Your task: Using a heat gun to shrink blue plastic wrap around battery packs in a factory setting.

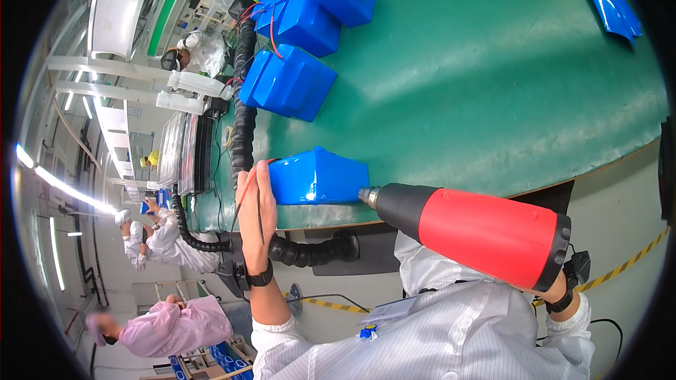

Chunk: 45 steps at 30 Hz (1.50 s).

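A blue, glossy film-wrapped battery pack (pixel 313 177) lies at the near edge of the green table. My left hand (pixel 255 200) rests against its left end, fingers stretched out straight, with a red and a black wire running across the back of the hand. In my right hand (pixel 553 290) is a red and black heat gun (pixel 486 232), whose body hides the fingers. Its metal nozzle (pixel 369 197) points left at the right end of the pack, very close to it.
Several more blue packs (pixel 292 84) with wires stand farther back on the green table (pixel 458 98). A black ribbed hose (pixel 244 127) runs along the table's left side. Loose blue film (pixel 605 0) lies far right. Other people, one in pink (pixel 179 327), are at left.
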### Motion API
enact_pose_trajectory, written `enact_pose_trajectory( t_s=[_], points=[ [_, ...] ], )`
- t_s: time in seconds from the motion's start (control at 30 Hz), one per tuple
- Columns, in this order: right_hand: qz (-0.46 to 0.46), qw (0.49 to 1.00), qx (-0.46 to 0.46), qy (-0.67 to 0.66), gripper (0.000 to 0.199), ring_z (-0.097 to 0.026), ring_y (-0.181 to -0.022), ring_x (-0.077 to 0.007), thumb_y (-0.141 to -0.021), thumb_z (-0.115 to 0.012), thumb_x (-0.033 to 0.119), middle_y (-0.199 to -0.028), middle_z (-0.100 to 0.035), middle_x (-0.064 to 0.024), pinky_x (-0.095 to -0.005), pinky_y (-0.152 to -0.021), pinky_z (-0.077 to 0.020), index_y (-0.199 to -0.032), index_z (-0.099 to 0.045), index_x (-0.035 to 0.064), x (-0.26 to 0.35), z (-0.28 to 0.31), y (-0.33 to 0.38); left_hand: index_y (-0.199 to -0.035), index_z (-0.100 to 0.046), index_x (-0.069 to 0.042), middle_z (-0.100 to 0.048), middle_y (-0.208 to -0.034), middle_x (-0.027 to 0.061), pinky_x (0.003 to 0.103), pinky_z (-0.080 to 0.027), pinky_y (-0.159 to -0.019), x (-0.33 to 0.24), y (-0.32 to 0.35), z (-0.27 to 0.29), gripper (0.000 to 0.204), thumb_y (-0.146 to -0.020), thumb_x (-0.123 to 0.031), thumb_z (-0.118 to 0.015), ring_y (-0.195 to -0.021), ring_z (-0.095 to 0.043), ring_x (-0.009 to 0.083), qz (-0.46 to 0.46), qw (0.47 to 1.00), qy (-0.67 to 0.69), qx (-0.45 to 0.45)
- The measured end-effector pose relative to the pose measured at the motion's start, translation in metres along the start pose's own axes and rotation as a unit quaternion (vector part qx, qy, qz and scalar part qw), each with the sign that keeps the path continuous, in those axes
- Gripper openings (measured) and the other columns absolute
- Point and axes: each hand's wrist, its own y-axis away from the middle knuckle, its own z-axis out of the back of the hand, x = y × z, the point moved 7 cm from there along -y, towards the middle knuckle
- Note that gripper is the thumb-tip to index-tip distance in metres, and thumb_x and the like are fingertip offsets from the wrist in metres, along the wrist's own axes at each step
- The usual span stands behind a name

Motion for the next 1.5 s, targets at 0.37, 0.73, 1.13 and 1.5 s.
enact_pose_trajectory(
  t_s=[0.37,0.73,1.13,1.5],
  points=[
    [-0.449,0.81,0.055,-0.374,0.075,-0.048,-0.137,-0.0222,-0.092,-0.075,0.039,-0.149,-0.051,-0.0167,-0.04,-0.118,-0.0328,-0.149,-0.041,0.005,-0.044,-0.011,0.057,-0.138,-0.055,0.001,-0.059,-0.105,0.0083,0.035,-0.049,-0.078,0.036,0.017,-0.001,0.073,-0.079,-0.03,-0.084,-0.088,-0.057,0.0172,-0.023,0.984,0.114,0.136],
    [-0.156,0.975,-0.125,-0.095,0.029,-0.067,-0.081,-0.0169,-0.083,-0.079,-0.001,-0.096,-0.07,-0.0067,-0.0319,-0.072,-0.0538,-0.109,-0.068,0.0007,-0.021,0.037,0.021,-0.116,-0.053,0.008,-0.066,-0.089,0.0129,0.03,-0.053,-0.067,-0.004,0.048,-0.018,0.055,-0.09,-0.034,-0.078,-0.075,-0.065,0.0153,0.049,0.993,0.107,-0.029],
    [-0.055,0.988,-0.14,-0.028,0.022,-0.068,-0.076,-0.016,-0.087,-0.079,0.009,-0.089,-0.073,-0.0057,-0.029,-0.07,-0.0553,-0.106,-0.071,0.0015,0.006,0.019,-0.038,-0.114,-0.05,0.005,-0.064,-0.085,0.0082,0.026,-0.049,-0.063,-0.008,0.053,-0.025,0.046,-0.092,-0.026,-0.076,-0.069,-0.059,0.0113,0.074,0.965,0.251,-0.002],
    [-0.142,0.968,-0.073,-0.196,0.018,-0.067,-0.075,-0.0149,-0.092,-0.074,0.009,-0.082,-0.071,-0.0046,-0.0295,-0.069,-0.0538,-0.107,-0.072,0.0007,-0.001,0.01,-0.051,-0.123,-0.047,0.002,-0.06,-0.096,0.0046,0.024,-0.044,-0.076,-0.006,0.059,-0.028,0.041,-0.1,-0.027,-0.066,-0.085,-0.053,0.0088,0.056,0.978,0.2,-0.004]
  ],
)
